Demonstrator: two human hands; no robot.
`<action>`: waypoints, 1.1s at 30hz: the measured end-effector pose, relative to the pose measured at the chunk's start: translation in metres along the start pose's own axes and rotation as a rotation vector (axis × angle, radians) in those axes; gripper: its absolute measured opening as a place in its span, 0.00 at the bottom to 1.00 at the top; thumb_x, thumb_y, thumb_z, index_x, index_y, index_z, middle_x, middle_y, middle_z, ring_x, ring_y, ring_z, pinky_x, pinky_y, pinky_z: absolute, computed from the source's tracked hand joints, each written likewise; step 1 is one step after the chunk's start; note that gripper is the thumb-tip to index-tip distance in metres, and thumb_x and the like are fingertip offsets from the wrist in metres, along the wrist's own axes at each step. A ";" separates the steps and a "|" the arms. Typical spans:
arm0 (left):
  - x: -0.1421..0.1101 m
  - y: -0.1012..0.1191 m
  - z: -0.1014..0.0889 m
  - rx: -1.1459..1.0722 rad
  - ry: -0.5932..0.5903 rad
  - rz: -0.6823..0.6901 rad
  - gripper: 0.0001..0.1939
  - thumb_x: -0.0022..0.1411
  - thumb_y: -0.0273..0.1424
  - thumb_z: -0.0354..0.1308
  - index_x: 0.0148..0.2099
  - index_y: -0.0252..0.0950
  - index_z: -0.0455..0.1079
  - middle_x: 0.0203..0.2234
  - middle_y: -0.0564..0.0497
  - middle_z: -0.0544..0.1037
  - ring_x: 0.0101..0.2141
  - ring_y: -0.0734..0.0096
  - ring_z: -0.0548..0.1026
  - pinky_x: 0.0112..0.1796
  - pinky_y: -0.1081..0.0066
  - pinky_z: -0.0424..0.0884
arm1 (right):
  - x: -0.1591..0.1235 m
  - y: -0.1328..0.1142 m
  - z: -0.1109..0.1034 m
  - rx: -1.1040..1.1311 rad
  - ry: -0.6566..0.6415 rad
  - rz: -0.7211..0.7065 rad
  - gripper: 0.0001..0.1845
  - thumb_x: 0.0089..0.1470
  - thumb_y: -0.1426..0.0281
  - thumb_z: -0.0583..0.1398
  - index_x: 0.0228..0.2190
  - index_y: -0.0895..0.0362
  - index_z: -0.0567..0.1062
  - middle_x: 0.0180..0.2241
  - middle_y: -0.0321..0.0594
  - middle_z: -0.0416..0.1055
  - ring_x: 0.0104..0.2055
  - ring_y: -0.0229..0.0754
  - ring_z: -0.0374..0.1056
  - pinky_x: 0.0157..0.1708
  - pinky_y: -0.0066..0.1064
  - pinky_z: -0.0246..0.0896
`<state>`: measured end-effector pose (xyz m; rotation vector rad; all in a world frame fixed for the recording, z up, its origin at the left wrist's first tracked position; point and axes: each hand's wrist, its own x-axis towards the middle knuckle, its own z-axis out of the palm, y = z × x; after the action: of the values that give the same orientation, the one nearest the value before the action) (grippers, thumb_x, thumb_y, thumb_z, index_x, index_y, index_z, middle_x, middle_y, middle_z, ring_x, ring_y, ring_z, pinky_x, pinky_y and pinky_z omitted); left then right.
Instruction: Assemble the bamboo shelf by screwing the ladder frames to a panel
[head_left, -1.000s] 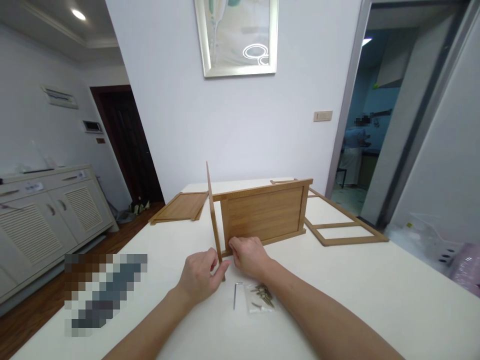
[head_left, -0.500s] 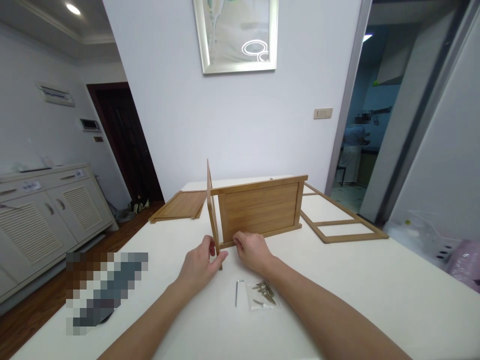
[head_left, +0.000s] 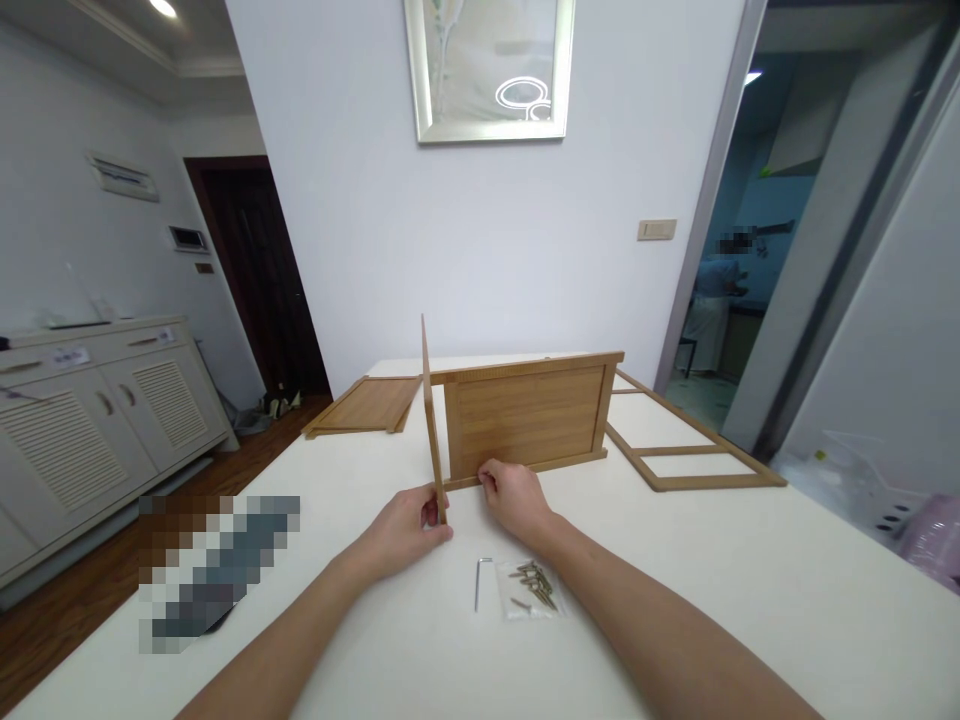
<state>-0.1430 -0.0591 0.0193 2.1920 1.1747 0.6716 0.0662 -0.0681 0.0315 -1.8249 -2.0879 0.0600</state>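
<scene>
My left hand (head_left: pixel 409 530) pinches the near lower end of an upright wooden side frame (head_left: pixel 433 430), which I see nearly edge-on. A brown wooden panel (head_left: pixel 536 415) stands on its long edge to the right of that frame, its left end meeting it. The fingers of my right hand (head_left: pixel 517 498) are closed on the panel's bottom rail near the left end. On the table in front of my hands lie a hex key (head_left: pixel 478 585) and a clear bag of screws (head_left: pixel 532 588).
Flat wooden panels (head_left: pixel 367 405) lie at the back left of the white table (head_left: pixel 420 650). An open wooden frame (head_left: pixel 690 486) lies at the right. A blurred-out dark object (head_left: pixel 225 575) is near the left edge. Beyond the doorway stands a person (head_left: pixel 709 310).
My left hand has shifted slightly lower on the side frame, and the frame's tilt has changed a little. The whole view has turned slightly. My right hand stays at the panel's bottom rail.
</scene>
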 end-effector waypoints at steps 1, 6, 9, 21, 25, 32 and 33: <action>0.001 -0.001 0.000 0.013 0.017 0.004 0.10 0.52 0.31 0.59 0.38 0.36 0.69 0.27 0.54 0.73 0.28 0.69 0.72 0.30 0.71 0.65 | 0.000 0.000 0.001 0.000 -0.002 0.003 0.15 0.62 0.69 0.50 0.43 0.52 0.75 0.40 0.40 0.78 0.40 0.42 0.73 0.35 0.29 0.56; 0.001 -0.002 -0.010 0.139 0.122 -0.067 0.13 0.51 0.37 0.62 0.36 0.39 0.62 0.23 0.57 0.71 0.24 0.70 0.69 0.27 0.71 0.60 | 0.002 0.003 0.005 0.009 -0.004 0.015 0.16 0.63 0.68 0.49 0.43 0.51 0.75 0.41 0.39 0.78 0.41 0.42 0.72 0.36 0.29 0.56; -0.003 0.005 -0.014 0.169 0.246 -0.055 0.16 0.52 0.43 0.62 0.31 0.39 0.60 0.18 0.59 0.65 0.22 0.72 0.65 0.26 0.72 0.58 | 0.003 0.005 0.007 0.016 -0.006 0.025 0.15 0.62 0.68 0.50 0.42 0.51 0.75 0.41 0.39 0.78 0.41 0.42 0.72 0.36 0.29 0.56; -0.020 0.042 0.024 0.269 -0.113 0.238 0.13 0.62 0.39 0.55 0.43 0.39 0.75 0.31 0.51 0.76 0.31 0.68 0.72 0.35 0.70 0.65 | 0.004 0.004 0.012 0.030 -0.024 0.033 0.15 0.60 0.68 0.51 0.41 0.52 0.76 0.39 0.39 0.78 0.41 0.42 0.72 0.36 0.28 0.56; -0.020 0.044 0.029 0.279 -0.109 0.245 0.11 0.63 0.35 0.53 0.38 0.38 0.75 0.32 0.51 0.77 0.33 0.69 0.73 0.37 0.71 0.66 | 0.005 0.002 0.012 0.027 -0.023 0.031 0.16 0.61 0.68 0.51 0.42 0.51 0.77 0.40 0.39 0.78 0.41 0.42 0.72 0.36 0.28 0.55; -0.020 0.042 0.034 0.424 -0.098 0.332 0.11 0.66 0.31 0.47 0.37 0.37 0.70 0.34 0.50 0.76 0.33 0.67 0.74 0.35 0.69 0.67 | 0.007 0.002 0.015 0.023 0.003 0.018 0.16 0.61 0.67 0.51 0.41 0.51 0.77 0.38 0.38 0.79 0.38 0.41 0.72 0.34 0.28 0.55; -0.021 0.042 0.033 0.446 -0.097 0.339 0.11 0.66 0.31 0.46 0.37 0.37 0.70 0.35 0.49 0.76 0.33 0.66 0.74 0.34 0.69 0.67 | 0.007 0.003 0.016 0.029 0.010 0.016 0.15 0.61 0.67 0.51 0.40 0.51 0.77 0.38 0.38 0.79 0.38 0.41 0.72 0.33 0.28 0.55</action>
<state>-0.1074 -0.1040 0.0208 2.8059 0.9808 0.4565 0.0634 -0.0576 0.0178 -1.8209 -2.0556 0.0846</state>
